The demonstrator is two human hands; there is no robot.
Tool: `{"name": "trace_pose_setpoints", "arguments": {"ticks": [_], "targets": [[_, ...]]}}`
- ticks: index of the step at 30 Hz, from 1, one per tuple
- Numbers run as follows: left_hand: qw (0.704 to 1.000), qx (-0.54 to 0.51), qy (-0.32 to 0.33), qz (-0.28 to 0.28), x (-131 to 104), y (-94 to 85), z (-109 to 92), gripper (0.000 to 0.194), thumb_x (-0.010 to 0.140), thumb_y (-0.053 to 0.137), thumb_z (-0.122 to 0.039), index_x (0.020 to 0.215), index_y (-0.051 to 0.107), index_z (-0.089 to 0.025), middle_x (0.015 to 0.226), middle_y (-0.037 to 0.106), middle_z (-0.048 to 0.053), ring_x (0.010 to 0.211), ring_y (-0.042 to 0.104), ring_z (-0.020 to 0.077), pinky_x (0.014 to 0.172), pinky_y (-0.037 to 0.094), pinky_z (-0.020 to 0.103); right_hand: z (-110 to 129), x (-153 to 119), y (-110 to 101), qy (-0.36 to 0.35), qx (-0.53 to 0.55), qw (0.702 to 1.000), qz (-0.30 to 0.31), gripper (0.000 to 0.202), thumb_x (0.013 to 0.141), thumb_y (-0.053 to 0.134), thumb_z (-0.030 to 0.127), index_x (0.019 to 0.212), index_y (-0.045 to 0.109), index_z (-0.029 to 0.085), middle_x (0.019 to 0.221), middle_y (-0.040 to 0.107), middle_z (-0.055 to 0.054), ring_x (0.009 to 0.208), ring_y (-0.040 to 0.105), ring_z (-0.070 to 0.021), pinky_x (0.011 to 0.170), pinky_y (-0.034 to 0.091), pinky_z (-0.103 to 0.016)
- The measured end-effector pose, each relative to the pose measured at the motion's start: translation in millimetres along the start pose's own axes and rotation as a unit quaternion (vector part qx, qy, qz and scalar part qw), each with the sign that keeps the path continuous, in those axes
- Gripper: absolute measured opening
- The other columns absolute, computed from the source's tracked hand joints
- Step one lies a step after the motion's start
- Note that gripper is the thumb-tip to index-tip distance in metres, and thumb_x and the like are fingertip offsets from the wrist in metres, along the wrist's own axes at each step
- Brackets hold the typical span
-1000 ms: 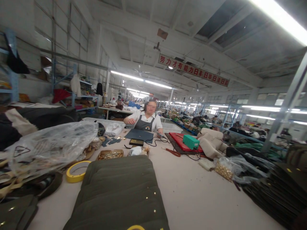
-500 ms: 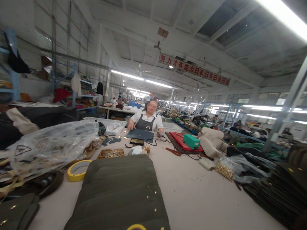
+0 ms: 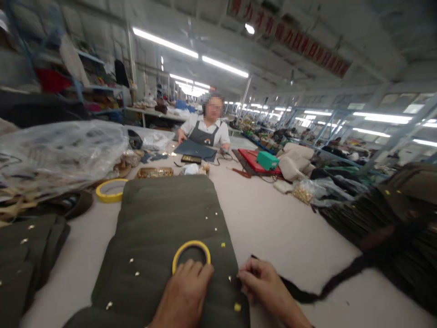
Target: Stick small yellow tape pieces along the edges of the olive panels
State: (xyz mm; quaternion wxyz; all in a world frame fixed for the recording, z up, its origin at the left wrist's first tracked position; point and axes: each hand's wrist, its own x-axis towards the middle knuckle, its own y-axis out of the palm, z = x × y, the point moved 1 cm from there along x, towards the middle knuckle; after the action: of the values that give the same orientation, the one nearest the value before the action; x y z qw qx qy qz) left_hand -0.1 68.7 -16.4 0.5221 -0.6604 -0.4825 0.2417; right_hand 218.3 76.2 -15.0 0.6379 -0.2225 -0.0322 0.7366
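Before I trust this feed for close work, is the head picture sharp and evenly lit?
Not fully: in the head view, the red-lettered banner is smeared; in the head view, the ceiling tubes burn out to white and the plastic bag shows glare; in the head view, the right hand is soft, so what its fingertips hold is unclear.

Place: fabric-goods factory workshop
Table: stacked fabric panels, near
Overhead: fluorescent tubes, banner
Left: blue shelving

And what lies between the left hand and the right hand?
In the head view, dark green fabric with a small shiny stud and a yellow tab lies between the left hand and right hand.
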Motion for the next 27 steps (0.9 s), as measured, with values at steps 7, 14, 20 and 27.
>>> {"name": "trace_pose_setpoints", "arguments": {"ticks": [7, 14, 20, 27], "targets": [[1.000, 0.008, 0.019, 0.022, 1, 1.5, -1, 0.023, 0.095, 0.039, -0.013, 0.096, 0.060, -0.021, 0.087, 0.060, 0.004, 0.083, 0.051, 0.0206, 0.075, 0.038, 0.036, 7, -4, 7, 0.005, -0.046, 0.999, 0.024, 0.017, 0.081, 0.059, 0.029, 0.080, 0.064, 0.013, 0.058, 0.056, 0.003, 0.042, 0.043, -0.0052, 0.040, 0.032, -0.017], [1.000, 0.004, 0.019, 0.009, 0, 4.9, -1, 0.021, 0.095, 0.040, -0.013, 0.097, 0.059, -0.021, 0.087, 0.059, 0.003, 0.084, 0.050, 0.0203, 0.076, 0.038, 0.035, 14, -3, 15, -0.074, -0.139, 0.987, -0.016, 0.015, 0.080, 0.057, 0.020, 0.075, 0.070, 0.014, 0.064, 0.065, -0.001, 0.058, 0.055, -0.0110, 0.053, 0.039, -0.020], [1.000, 0.000, 0.018, 0.010, 1, 5.4, -1, 0.021, 0.095, 0.039, -0.013, 0.095, 0.058, -0.022, 0.087, 0.059, 0.003, 0.083, 0.050, 0.0211, 0.075, 0.037, 0.036, 23, -4, 23, -0.093, -0.232, 0.968, -0.031, 0.018, 0.080, 0.053, 0.014, 0.074, 0.070, 0.015, 0.066, 0.068, -0.002, 0.061, 0.060, -0.0135, 0.057, 0.041, -0.021], [0.999, 0.031, 0.028, 0.018, 4, -1.4, -3, 0.021, 0.096, 0.038, -0.016, 0.095, 0.059, -0.021, 0.086, 0.060, 0.004, 0.081, 0.050, 0.0199, 0.073, 0.036, 0.035, 21, -1, 20, -0.092, -0.325, 0.940, -0.044, 0.019, 0.082, 0.058, 0.017, 0.100, 0.065, 0.017, 0.066, 0.067, 0.000, 0.065, 0.063, -0.0165, 0.066, 0.043, -0.025]]}}
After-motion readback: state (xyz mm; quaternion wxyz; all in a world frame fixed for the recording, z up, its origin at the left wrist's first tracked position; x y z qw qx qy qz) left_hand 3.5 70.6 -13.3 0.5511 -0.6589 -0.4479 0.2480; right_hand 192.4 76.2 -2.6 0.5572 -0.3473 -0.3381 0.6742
